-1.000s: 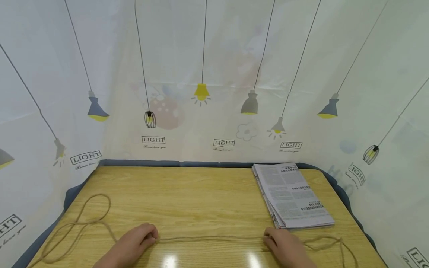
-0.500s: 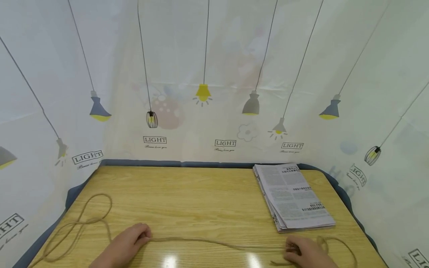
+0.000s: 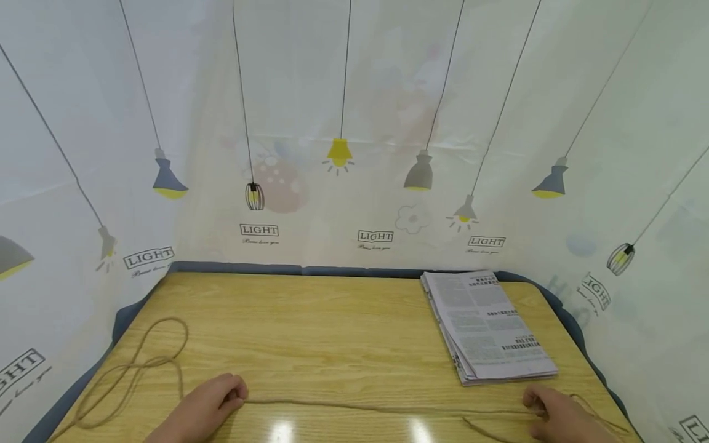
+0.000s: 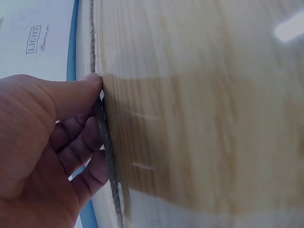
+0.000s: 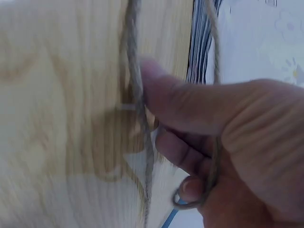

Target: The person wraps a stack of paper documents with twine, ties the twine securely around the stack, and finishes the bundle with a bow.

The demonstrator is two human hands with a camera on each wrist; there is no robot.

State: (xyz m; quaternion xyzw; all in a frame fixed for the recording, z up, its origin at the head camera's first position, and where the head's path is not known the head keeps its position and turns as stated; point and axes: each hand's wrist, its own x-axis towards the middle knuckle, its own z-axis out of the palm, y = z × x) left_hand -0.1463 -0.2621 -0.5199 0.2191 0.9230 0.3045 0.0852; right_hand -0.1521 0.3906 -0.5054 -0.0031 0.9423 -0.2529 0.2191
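Observation:
A thin brown jute rope [image 3: 388,408] runs nearly straight across the front of the wooden table between my two hands. My left hand [image 3: 207,400] pinches it between thumb and fingers, close over the tabletop; the left wrist view shows the rope [image 4: 112,175] passing under the thumb tip and along the curled fingers. At the right, my right hand [image 3: 565,415] holds the rope loosely. In the right wrist view one strand [image 5: 135,61] runs by the thumb tip, while another passes behind the thumb and loops at the curled fingers. A loose rope end [image 3: 471,424] lies just left of that hand.
Loose loops of the rope [image 3: 133,364] lie on the table's left side. A stack of newspapers [image 3: 490,332] sits at the right, just beyond my right hand. A printed curtain [image 3: 310,80] surrounds the table [image 3: 299,326], which has a dark blue edge.
My right hand has moved right along the rope, widening the stretch between the hands. The loose end has come into view beside it. My left hand has shifted slightly left, still pinching the rope.

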